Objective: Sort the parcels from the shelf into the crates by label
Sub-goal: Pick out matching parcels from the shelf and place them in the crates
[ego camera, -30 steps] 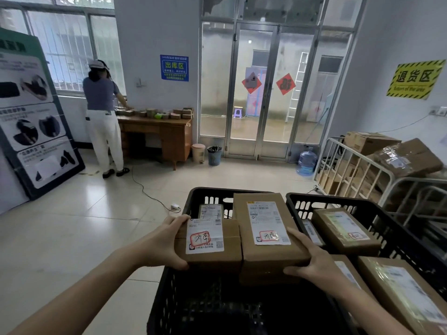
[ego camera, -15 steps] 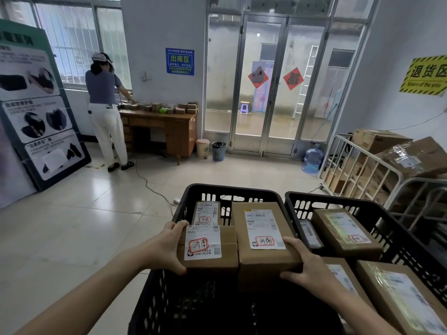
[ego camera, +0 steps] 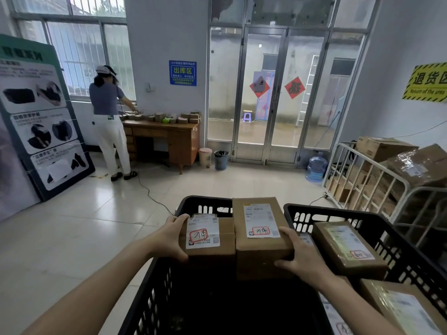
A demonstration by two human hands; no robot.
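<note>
Pair held side by side over the left crate (ego camera: 150, 303): smaller parcel (ego camera: 210, 249) clamped at its outer edge by left hand (ego camera: 169, 238) fingers (ego camera: 181, 217), taller parcel (ego camera: 261, 252) by right hand (ego camera: 304, 259). Alike red marks (ego camera: 198, 234), so probably one crate for both. Lower level, keeping the inward squeeze; set flat, clear of the right crate (ego camera: 338, 210).

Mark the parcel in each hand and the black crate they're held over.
left-hand parcel (ego camera: 204, 234): head view, middle of its white label.
right-hand parcel (ego camera: 262, 220): head view, middle of its white label.
black crate (ego camera: 150, 303): head view, its slotted left wall.
</note>
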